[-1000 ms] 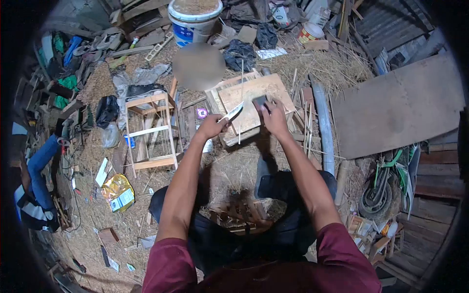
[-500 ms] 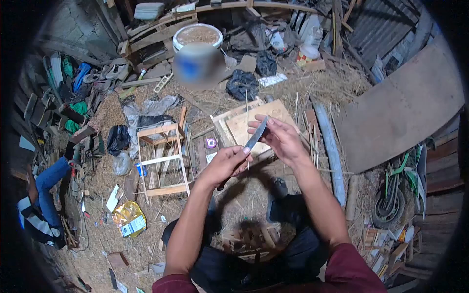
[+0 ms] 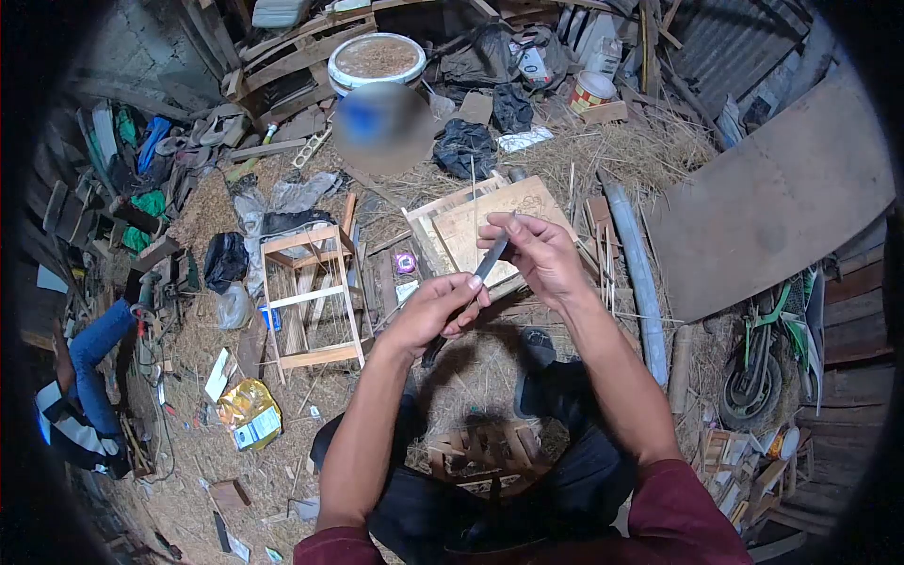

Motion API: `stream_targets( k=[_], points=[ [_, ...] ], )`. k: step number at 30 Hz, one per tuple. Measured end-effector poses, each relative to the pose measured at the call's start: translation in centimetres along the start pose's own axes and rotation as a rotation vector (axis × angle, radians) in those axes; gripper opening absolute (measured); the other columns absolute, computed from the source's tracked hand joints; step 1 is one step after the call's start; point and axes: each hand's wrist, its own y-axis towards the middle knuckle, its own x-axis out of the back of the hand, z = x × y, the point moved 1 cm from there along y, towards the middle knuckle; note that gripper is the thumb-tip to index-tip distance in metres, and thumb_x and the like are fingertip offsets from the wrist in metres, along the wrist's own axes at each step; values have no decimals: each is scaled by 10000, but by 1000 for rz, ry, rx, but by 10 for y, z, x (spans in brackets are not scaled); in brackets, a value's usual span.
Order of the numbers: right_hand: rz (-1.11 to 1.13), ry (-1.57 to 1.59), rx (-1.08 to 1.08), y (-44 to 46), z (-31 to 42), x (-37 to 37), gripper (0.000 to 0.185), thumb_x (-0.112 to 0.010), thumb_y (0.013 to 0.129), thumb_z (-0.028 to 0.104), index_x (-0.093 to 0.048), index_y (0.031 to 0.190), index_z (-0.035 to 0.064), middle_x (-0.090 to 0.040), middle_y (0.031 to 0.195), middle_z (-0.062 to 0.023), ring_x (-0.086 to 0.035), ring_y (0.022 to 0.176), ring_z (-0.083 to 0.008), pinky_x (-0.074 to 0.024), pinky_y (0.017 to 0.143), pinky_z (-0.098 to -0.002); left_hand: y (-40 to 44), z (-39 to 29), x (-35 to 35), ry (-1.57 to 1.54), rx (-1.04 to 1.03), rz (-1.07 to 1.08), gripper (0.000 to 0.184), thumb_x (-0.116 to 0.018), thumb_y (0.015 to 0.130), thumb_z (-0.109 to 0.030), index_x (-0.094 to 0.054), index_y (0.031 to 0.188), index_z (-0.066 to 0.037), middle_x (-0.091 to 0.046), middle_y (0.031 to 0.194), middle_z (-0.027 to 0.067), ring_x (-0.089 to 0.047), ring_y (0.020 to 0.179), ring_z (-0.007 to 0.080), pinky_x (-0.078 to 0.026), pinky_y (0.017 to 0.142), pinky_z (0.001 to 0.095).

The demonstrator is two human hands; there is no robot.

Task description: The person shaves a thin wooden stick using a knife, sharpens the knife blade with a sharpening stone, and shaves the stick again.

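Note:
My left hand (image 3: 431, 313) is closed around a knife (image 3: 491, 260). Its dark handle end shows below my palm, and the grey blade slants up to the right. At the tip end, my right hand (image 3: 546, 264) pinches the blade between thumb and fingers. A thin wooden stick (image 3: 474, 179) rises upright just behind the blade; whether my left fingers hold it too I cannot tell. Beneath both hands lies a pale wooden board (image 3: 523, 202) on a wooden frame.
A small wooden frame (image 3: 308, 303) stands left of my hands, with a pink tape measure (image 3: 405, 263) nearby. A white-rimmed bucket (image 3: 377, 58) is ahead. On the right are a grey pole (image 3: 637, 282), a large curved sheet (image 3: 763, 198) and a motorbike wheel (image 3: 751, 391). Another person's leg (image 3: 94, 344) is at left.
My right fingers, spread beside the blade before, have closed in on its tip end. The knife and my left hand have barely moved; the view has shifted slightly.

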Motion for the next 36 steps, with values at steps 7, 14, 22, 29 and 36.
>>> stream_targets(
  k=[7,14,22,29,36],
  points=[
    [-47,-103,-12,-2,5,3,372,-681,905,213,-624,1142,-68,-689,1035,-165,-671,962,-222,-527,888,-346,10,5,-2,-81,28,38,328,-464,1014,-341,-578,914,-50,-434,598,-42,-309,431,21,-241,409,180],
    [-36,-109,-1,-5,7,13,359,-692,897,218,-640,1111,-65,-694,1018,-162,-671,957,-214,-529,884,-333,15,5,-9,-67,22,101,339,-451,1018,-343,-580,938,-39,-450,603,-32,-316,424,29,-239,403,186],
    [-193,-274,-66,-6,10,29,415,-635,935,291,-623,1160,-57,-687,1045,-169,-670,956,-237,-516,886,-375,30,14,-7,-11,-65,-145,306,-444,1015,-294,-597,983,-31,-536,673,-2,-459,522,64,-376,507,213],
    [34,-1208,-85,-21,-28,63,473,-697,843,410,-682,984,-42,-676,829,-242,-685,799,-316,-512,721,-389,51,19,7,122,-224,-449,359,-388,1027,-252,-585,1169,13,-660,1097,114,-549,1110,195,-406,945,326],
    [69,-1074,-47,-35,-23,32,276,-655,898,253,-665,995,-5,-664,815,-216,-677,801,-294,-499,725,-405,72,21,-7,27,-132,-431,324,-424,1016,-228,-594,1197,-20,-627,1178,98,-541,1097,181,-435,902,352]
  ],
)
